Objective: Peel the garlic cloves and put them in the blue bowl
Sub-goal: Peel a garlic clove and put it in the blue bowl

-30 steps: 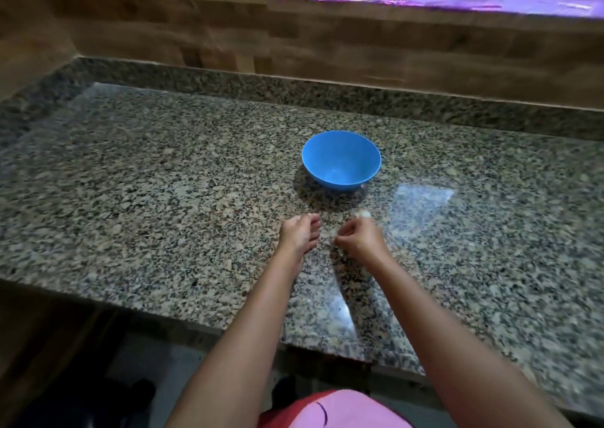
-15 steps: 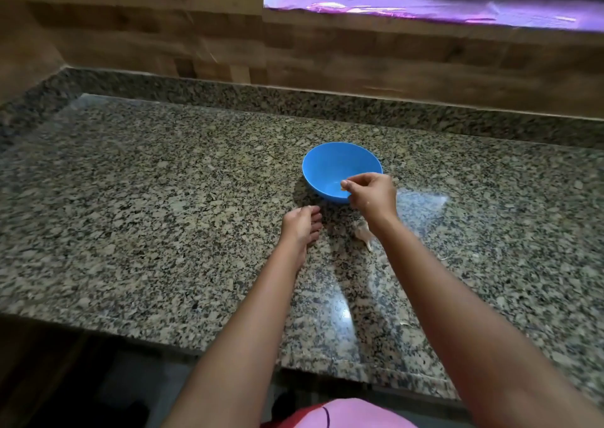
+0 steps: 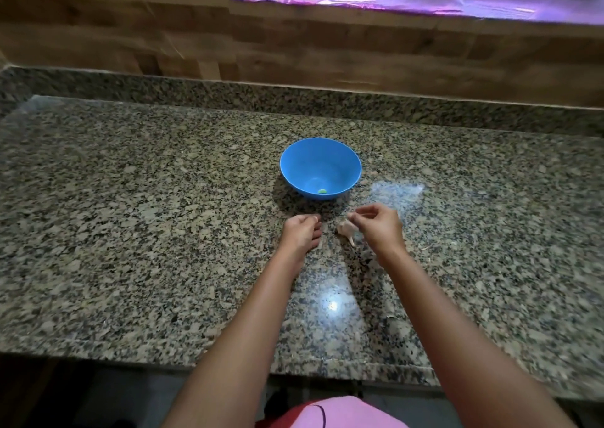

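Blue bowl (image 3: pixel 320 166): upright on the granite counter (image 3: pixel 130 231), mid-width, nearer the back edge than the front; one small pale clove (image 3: pixel 322 191) lies at its bottom. Garlic piece (image 3: pixel 345 229): pale and papery, on the counter just in front of the bowl, between the hands. Left hand (image 3: pixel 302 233): fingers curled, resting on the counter, contents not discernible; right hand (image 3: pixel 379 226): thumb and forefinger pinched together just above the garlic, whether on anything cannot be told.
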Demonstrator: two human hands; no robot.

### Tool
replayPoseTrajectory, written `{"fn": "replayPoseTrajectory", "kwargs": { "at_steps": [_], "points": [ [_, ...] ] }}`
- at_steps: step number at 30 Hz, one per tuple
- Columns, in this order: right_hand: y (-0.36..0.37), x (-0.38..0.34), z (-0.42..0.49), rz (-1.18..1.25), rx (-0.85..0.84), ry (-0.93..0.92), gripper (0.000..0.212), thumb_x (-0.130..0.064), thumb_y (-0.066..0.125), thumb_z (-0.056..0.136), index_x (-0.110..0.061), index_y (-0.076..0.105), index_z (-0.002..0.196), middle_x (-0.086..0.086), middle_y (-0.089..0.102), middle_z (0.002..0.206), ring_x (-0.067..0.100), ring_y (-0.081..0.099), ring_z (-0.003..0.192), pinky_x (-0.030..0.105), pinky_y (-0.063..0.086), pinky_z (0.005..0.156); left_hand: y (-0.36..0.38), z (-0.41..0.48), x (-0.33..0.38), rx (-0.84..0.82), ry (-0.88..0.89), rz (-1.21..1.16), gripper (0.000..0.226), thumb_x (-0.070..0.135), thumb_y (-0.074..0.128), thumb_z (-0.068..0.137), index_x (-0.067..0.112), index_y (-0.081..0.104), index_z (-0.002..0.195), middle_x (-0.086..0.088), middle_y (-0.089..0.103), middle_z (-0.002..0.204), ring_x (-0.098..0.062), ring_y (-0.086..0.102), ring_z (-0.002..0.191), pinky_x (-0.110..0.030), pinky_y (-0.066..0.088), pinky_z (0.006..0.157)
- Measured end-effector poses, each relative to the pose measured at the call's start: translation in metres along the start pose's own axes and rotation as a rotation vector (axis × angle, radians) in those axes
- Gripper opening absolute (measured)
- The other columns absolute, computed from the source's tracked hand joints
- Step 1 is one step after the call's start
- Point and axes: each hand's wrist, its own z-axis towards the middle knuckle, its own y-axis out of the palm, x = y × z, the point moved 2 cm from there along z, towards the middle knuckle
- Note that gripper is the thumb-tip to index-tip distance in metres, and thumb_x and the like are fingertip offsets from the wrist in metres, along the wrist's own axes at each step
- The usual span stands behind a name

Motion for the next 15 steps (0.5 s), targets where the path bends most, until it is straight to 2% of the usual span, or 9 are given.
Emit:
{"fn": "replayPoseTrajectory", "kwargs": {
  "at_steps": [2,4,8,11,15],
  "points": [
    [0.003,0.009,0.0,-0.046,-0.066,0.04,0.038,-0.02,0.076,0.077,-0.011,0.061,0.11,0.007,0.065,0.1,0.023,0.064,0.089,0.039,0.055,0.077,0.007,0.0,-0.003,-0.03,-0.002,0.031,0.014,0.01,0.042,0.098,0.01,0.056,0.094,-0.005,0.057,0.085,-0.013,0.055,0.076,-0.022,0.047,0.069],
    [0.007,0.013,0.001,-0.086,-0.118,0.034,0.045,-0.017,0.078,0.074,-0.012,0.06,0.115,0.008,0.064,0.104,0.024,0.064,0.092,0.038,0.053,0.079,0.012,0.0,-0.005,-0.062,0.0,0.076,0.017,0.007,0.04,0.098,0.007,0.055,0.106,-0.006,0.057,0.091,-0.015,0.056,0.086,-0.023,0.048,0.073],
    [0.009,0.012,0.003,-0.101,-0.145,0.044,0.045,-0.013,0.075,0.075,-0.009,0.059,0.116,0.011,0.066,0.103,0.024,0.065,0.085,0.036,0.054,0.072,0.016,-0.004,-0.006,-0.113,-0.013,0.064,0.025,0.001,0.04,0.097,-0.002,0.052,0.119,-0.004,0.058,0.087,-0.011,0.056,0.078,-0.021,0.047,0.072],
    [0.003,0.01,0.001,0.122,-0.21,0.118,0.043,-0.01,0.073,0.079,-0.002,0.055,0.117,0.012,0.065,0.095,0.019,0.062,0.071,0.029,0.05,0.059,0.013,-0.009,-0.002,-0.196,0.023,0.035,0.027,0.0,0.047,0.095,0.0,0.052,0.121,-0.003,0.061,0.089,-0.011,0.057,0.078,-0.023,0.048,0.072],
    [-0.01,0.002,-0.009,0.466,-0.392,0.253,0.024,-0.002,0.062,0.085,0.003,0.058,0.108,0.012,0.067,0.09,0.017,0.064,0.071,0.026,0.052,0.068,0.007,-0.018,0.005,-0.387,0.006,-0.036,0.035,0.001,0.054,0.091,0.008,0.053,0.125,-0.003,0.065,0.104,-0.013,0.064,0.084,-0.025,0.052,0.076]
  ]
}}
